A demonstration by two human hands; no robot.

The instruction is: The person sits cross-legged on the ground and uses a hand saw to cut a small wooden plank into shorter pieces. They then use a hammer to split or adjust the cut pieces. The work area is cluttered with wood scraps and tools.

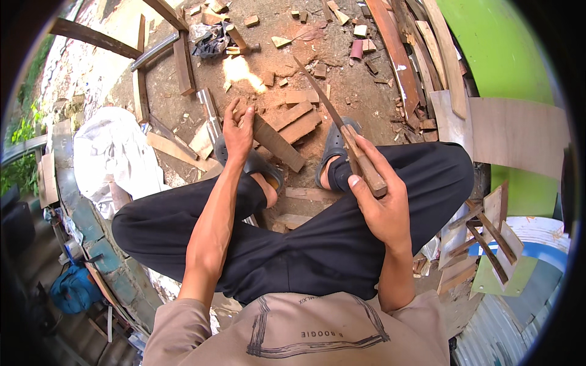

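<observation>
The right hand hides part of the wooden handle; the left hand partly covers the upper end of the board. The green panel is cut off at upper right, the shirt below.

Left forearm reached forward and slightly inward from the bent elbow, wrist roughly in line with it. Left hand was farther out than the right, fingers bent, fingertips uppermost; grip unclear. Right forearm looked shorter, elbow near the torso. Right hand was curled in a grip over the right thigh, thumb on the near side, fingers on the far side. Hands well apart. Knees bent, splayed wide; ankles between them.
</observation>
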